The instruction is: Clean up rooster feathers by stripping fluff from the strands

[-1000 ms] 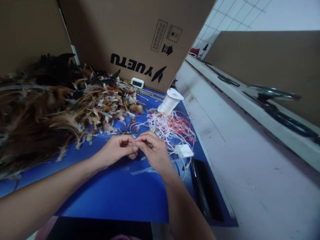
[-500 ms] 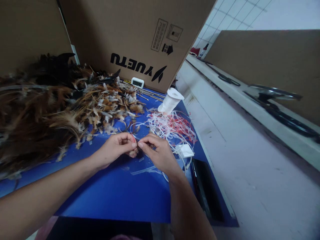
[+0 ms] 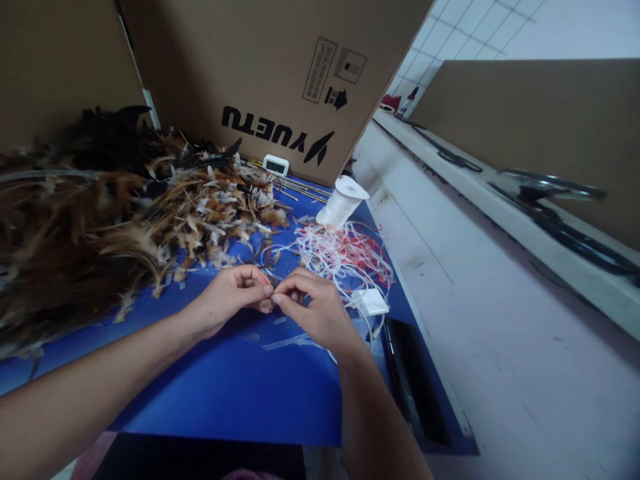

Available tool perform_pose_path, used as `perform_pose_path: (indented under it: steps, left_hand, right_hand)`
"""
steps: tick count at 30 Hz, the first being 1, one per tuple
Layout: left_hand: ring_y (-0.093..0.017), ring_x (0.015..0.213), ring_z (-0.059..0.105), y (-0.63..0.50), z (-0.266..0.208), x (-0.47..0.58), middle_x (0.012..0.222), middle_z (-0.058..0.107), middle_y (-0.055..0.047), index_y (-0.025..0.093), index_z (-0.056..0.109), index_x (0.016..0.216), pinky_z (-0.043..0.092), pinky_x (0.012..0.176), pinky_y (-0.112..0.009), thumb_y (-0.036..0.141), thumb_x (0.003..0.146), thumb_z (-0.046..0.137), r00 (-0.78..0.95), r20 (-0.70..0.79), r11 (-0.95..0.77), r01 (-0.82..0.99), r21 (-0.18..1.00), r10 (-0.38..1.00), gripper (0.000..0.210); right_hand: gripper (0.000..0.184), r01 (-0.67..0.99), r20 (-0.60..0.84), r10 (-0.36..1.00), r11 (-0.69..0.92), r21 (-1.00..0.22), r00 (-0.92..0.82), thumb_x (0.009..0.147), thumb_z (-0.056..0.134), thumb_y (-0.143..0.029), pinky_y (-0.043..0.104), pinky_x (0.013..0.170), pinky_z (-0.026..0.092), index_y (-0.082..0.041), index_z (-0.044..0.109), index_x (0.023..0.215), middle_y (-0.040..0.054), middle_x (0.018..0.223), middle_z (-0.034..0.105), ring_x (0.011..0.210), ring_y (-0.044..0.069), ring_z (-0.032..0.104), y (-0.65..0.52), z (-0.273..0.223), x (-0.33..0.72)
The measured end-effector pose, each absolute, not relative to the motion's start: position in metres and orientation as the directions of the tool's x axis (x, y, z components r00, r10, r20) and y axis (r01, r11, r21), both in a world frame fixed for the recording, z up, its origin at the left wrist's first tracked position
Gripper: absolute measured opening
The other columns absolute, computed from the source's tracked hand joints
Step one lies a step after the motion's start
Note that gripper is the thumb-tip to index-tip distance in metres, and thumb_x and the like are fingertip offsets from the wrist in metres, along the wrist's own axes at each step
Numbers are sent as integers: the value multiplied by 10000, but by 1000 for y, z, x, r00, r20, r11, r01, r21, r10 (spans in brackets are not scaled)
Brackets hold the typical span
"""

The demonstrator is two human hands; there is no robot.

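Both hands meet above the blue table top [image 3: 225, 400], fingertips pinched close together. My left hand [image 3: 233, 293] is closed, thumb against the index finger, with a bit of red showing at the fingertip. Its fingers hide most of whatever they pinch. Thumb and index finger of my right hand [image 3: 317, 303] are pressed together right beside the left thumb. What lies between them is too small to name. Just beyond the hands is a tangle of white and red strips [image 3: 345, 250]. Brown and black feathers [image 3: 200, 213] are heaped to the left.
A white spool [image 3: 340, 205] stands behind the strips. Near my right wrist lie a white adapter [image 3: 371, 302] with a cable and a flat black object [image 3: 415, 380]. A small digital display [image 3: 276, 165] sits before a large cardboard box [image 3: 200, 60]. At right runs a ledge [image 3: 500, 193].
My right fingertips have shifted slightly left and down, closer to the left thumb. My left hand stays almost in place, both still pinching.
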State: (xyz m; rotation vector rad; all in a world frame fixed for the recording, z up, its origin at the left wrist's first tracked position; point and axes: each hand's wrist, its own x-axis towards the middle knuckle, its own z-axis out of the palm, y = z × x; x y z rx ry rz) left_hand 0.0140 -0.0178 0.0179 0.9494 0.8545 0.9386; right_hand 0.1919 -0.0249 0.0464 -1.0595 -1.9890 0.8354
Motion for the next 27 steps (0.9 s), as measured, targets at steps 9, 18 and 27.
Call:
perform_pose_path:
  steps: [9, 18, 27]
  left_hand:
    - [-106, 561, 643, -17, 21, 14, 627, 676, 7, 140, 587, 710, 520, 590, -218, 181, 648, 774, 317, -212, 301, -264, 916, 924, 202]
    - [-98, 560, 626, -16, 23, 12, 609, 675, 8, 141, 551, 701, 500, 563, -200, 154, 657, 754, 331, -140, 235, -267, 935, 933, 208]
    - [-110, 555, 641, -13, 22, 13, 606, 666, 13, 151, 543, 716, 518, 566, -218, 185, 662, 744, 302, -120, 179, -177, 968, 946, 211]
  right_hand:
    - [85, 377, 300, 840, 485, -789, -452, 800, 612, -151, 262, 656, 442, -218, 663, 801, 4, 817, 599, 711, 121, 552, -24, 45, 192]
    - [243, 469, 287, 874, 458, -755, -391, 740, 587, -96, 306, 841, 446, -211, 613, 952, 17, 937, 633, 907, 159, 582, -20, 40, 193]
    - [118, 467, 214, 887, 405, -786, -408, 765, 563, -115, 271, 751, 456, -209, 607, 821, -16, 796, 641, 773, 131, 595, -21, 37, 187]
